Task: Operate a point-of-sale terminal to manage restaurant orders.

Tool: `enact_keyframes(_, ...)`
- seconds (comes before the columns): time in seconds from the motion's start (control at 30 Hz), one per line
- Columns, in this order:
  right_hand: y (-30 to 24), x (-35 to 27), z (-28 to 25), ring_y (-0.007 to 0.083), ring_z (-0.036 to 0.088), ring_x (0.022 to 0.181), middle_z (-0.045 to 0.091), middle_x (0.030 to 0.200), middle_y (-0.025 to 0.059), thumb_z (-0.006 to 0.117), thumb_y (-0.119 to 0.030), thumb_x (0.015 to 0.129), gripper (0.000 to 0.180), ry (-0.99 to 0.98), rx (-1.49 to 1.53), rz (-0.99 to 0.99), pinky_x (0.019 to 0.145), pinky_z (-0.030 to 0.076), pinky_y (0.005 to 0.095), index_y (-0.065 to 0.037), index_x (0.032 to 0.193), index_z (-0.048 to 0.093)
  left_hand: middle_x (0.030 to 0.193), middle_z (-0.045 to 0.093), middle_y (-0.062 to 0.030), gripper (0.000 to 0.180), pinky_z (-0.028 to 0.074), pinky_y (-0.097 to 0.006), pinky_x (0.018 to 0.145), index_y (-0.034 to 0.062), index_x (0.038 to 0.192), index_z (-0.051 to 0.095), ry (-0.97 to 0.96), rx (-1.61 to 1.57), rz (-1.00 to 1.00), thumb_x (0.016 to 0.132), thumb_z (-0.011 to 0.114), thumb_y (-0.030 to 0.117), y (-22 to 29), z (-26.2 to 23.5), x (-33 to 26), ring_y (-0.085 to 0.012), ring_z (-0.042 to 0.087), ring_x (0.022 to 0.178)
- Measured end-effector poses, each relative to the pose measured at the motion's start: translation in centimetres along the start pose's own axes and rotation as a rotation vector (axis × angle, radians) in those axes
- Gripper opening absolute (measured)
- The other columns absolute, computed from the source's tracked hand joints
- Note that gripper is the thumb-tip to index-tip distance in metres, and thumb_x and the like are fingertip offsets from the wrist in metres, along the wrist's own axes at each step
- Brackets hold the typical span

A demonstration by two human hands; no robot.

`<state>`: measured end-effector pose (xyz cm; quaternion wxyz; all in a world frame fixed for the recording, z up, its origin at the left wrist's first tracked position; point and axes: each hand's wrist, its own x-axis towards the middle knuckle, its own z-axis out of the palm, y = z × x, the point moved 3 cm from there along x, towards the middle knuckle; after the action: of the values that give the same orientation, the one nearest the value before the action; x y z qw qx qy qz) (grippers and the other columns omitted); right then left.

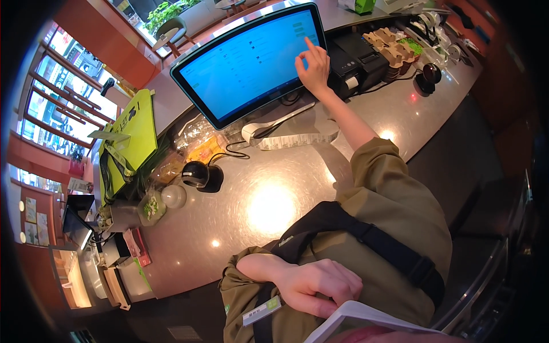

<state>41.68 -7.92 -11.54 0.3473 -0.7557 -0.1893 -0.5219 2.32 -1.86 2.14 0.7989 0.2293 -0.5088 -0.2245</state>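
Note:
My right hand [313,66] is raised to a blue-lit touchscreen monitor [240,63], with its index finger stretched toward the upper right of the screen. The other fingers bend loosely and hold nothing. Low in front of my body, my left hand [320,284] is closed, its fingers curled inward. Whatever may be inside that hand is hidden. Just below it shows the edge of a white thing [366,317]. A long printed paper strip [294,140] curls on the metal counter [240,171] below the monitor. Right of the monitor stands a black receipt printer [354,63].
A yellow-green bag [134,131], clear plastic packaging [197,134] and a round black device [195,173] with a cable occupy the left side. Cardboard cup carriers [392,48] and a black scanner [428,77] stand at the far right. A clear container [151,207] sits near the left edge.

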Motion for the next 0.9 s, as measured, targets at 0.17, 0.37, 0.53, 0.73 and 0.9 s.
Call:
enact_keyframes(0.17,-0.1,-0.4,-0.3,0.0289,0.052,0.114,0.058,0.137,0.0117,0.066,-0.017,0.081,0.010,-0.023,-0.015,0.027,0.095,0.037,0.0398,-0.008,0.078,0.061,0.075,0.060,-0.0154,0.028,0.043,-0.039,0.057,-0.0082,0.092,0.061,0.005,0.030,0.026,0.101,0.048,0.015,0.0,0.0,0.1,-0.0301,0.059,0.062)
enact_keyframes(0.37,0.6,-2.4,-0.5,0.0284,0.052,0.114,0.058,0.137,0.0109,0.066,-0.016,0.081,0.009,-0.036,0.037,0.079,0.095,0.037,0.0402,-0.009,0.078,0.061,0.074,0.058,-0.0152,0.014,0.044,-0.040,0.062,-0.0052,0.088,0.060,0.018,-0.019,-0.010,0.094,0.058,0.007,-0.1,0.0,0.2,-0.0331,0.055,0.067)
enact_keyframes(0.53,0.8,-2.5,-0.5,0.0284,0.052,0.116,0.058,0.137,0.0109,0.065,-0.016,0.081,0.009,-0.017,0.024,0.049,0.095,0.037,0.0401,-0.009,0.079,0.061,0.075,0.060,-0.0154,0.028,0.043,-0.039,0.057,-0.0078,0.091,0.060,0.003,0.021,0.021,0.102,0.048,0.015,0.0,0.1,0.2,-0.0297,0.059,0.062)
enact_keyframes(0.73,0.7,-2.4,-0.5,0.0285,0.052,0.116,0.059,0.136,0.0104,0.065,-0.015,0.081,0.008,-0.015,0.027,0.037,0.096,0.037,0.0404,-0.008,0.079,0.061,0.075,0.060,-0.0152,0.029,0.043,-0.039,0.056,-0.0073,0.091,0.060,0.001,0.030,0.024,0.102,0.047,0.016,0.0,0.1,0.3,-0.0295,0.059,0.062)
enact_keyframes(0.9,0.5,-2.0,-0.4,0.0281,0.052,0.115,0.059,0.135,0.0099,0.065,-0.015,0.081,0.008,-0.013,0.030,0.023,0.096,0.037,0.0403,-0.008,0.079,0.061,0.075,0.060,-0.0153,0.030,0.043,-0.040,0.056,-0.0073,0.091,0.060,0.001,0.033,0.029,0.102,0.047,0.017,0.0,0.2,0.2,-0.0297,0.059,0.062)
